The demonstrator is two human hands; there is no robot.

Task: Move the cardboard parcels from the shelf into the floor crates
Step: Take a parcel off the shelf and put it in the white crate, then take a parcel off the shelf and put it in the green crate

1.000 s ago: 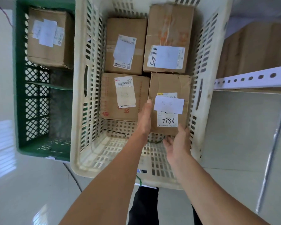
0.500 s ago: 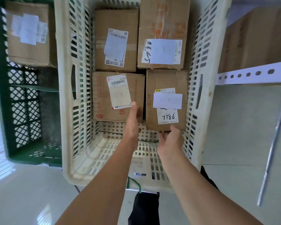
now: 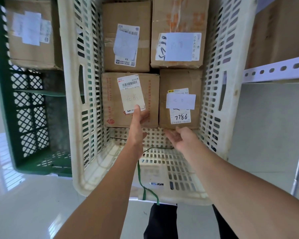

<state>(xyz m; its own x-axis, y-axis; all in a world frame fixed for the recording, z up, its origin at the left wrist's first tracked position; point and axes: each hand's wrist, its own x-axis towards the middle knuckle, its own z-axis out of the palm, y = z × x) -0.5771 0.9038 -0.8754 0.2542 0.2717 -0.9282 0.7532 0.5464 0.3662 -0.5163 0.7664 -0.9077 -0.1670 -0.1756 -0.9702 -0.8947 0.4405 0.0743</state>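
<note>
A white slotted floor crate (image 3: 216, 87) holds several cardboard parcels. The near right one, marked 7786 (image 3: 179, 83), lies flat on the crate floor beside a near left parcel with a handwritten label (image 3: 110, 100). Two more parcels, one (image 3: 126, 16) and another (image 3: 178, 16), lie behind them. My left hand (image 3: 138, 125) hovers over the near left parcel with relaxed fingers and holds nothing. My right hand (image 3: 179, 137) is palm up just in front of the 7786 parcel, apart from it and empty.
A green lattice crate (image 3: 29, 118) stands left of the white one with one parcel (image 3: 31, 49) at its far end. A white perforated shelf rail (image 3: 274, 71) with a large cardboard box (image 3: 280, 31) on it is at the right. A green strap (image 3: 140, 178) hangs over the white crate's near rim.
Both hands have let go of the 7786 parcel and drawn back from it. The parcel now rests in the near right spot of the white crate.
</note>
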